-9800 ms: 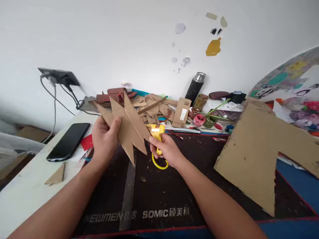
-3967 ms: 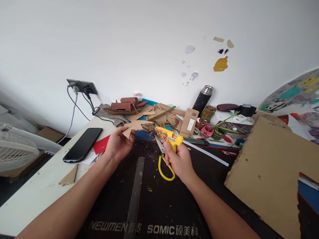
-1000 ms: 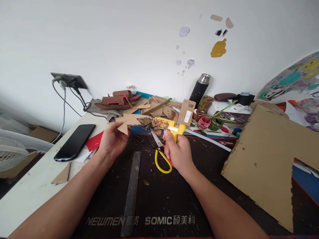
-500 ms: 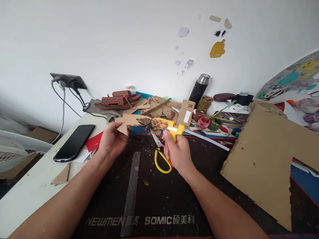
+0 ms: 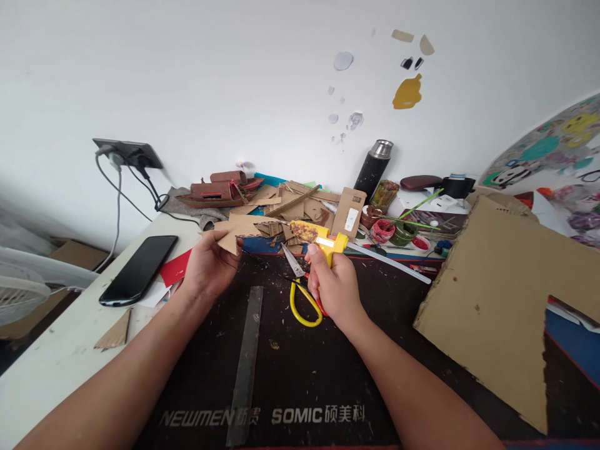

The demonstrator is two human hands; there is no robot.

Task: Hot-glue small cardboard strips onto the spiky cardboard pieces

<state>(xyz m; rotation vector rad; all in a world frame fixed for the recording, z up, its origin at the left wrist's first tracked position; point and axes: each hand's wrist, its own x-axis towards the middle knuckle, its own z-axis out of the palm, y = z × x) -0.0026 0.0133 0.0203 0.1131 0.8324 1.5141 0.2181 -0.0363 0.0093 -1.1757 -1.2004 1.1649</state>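
Note:
Pinched in my left hand (image 5: 215, 259) is a cut cardboard piece (image 5: 229, 235), its narrow end pointing right. My right hand (image 5: 334, 284) is wrapped round the handle of a yellow hot glue gun (image 5: 325, 242). Brown stains cover the gun's front half, and a long clear glue stick (image 5: 389, 262) sticks out of its back. The nozzle lies close to the cardboard's right part; I cannot tell whether they touch. Below the gun, yellow-handled scissors (image 5: 305, 311) lie on the black mat (image 5: 300, 375), partly hidden by my right hand.
A clear ruler (image 5: 246, 369) lies between my forearms. To the left is a phone (image 5: 139, 270); to the right, a large cardboard sheet (image 5: 487, 306). Along the wall stand a model boat (image 5: 218, 190), cardboard scraps (image 5: 300, 199), a flask (image 5: 374, 167) and paint jars (image 5: 382, 230).
Both hands keep their hold and have hardly moved. The cardboard piece is turned very slightly, and the whole view has shifted a little to the left.

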